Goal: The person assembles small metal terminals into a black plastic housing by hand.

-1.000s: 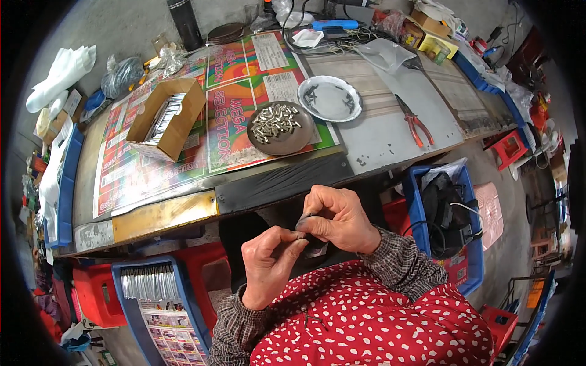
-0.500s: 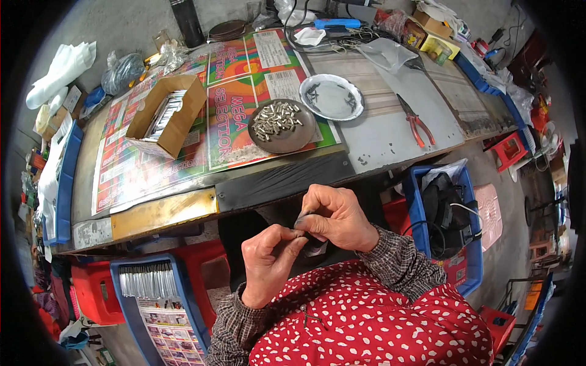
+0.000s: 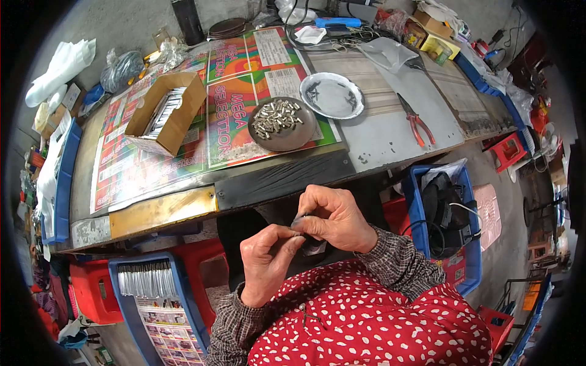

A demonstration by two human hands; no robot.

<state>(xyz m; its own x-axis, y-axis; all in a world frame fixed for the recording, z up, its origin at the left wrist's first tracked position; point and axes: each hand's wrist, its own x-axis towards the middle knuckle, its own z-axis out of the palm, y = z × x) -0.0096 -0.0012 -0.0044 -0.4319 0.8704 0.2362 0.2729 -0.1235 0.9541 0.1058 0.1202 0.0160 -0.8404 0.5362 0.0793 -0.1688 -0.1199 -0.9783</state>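
My left hand [image 3: 267,261] and my right hand [image 3: 336,218] meet in front of me, just off the table's near edge. Thumb and forefinger of each are pinched together, and the fingertips of the two hands nearly touch. Whatever lies between them is too small and too covered to make out. Beyond them on the table, a dark round dish [image 3: 261,143] bears a heap of small silvery metal caps [image 3: 278,118]. Right behind it stands a white bowl [image 3: 332,105] with several thin dark pieces at its sides.
An open cardboard box [image 3: 192,100] of thin silvery rods stands on the left of the table. Red-handled pliers [image 3: 418,126] lie at the right. Below the edge are a blue tray [image 3: 116,287] of silvery rods and a blue crate [image 3: 469,244] with black things inside.
Both hands keep their pinch and have shifted only very slightly. Nothing on the table has visibly moved.
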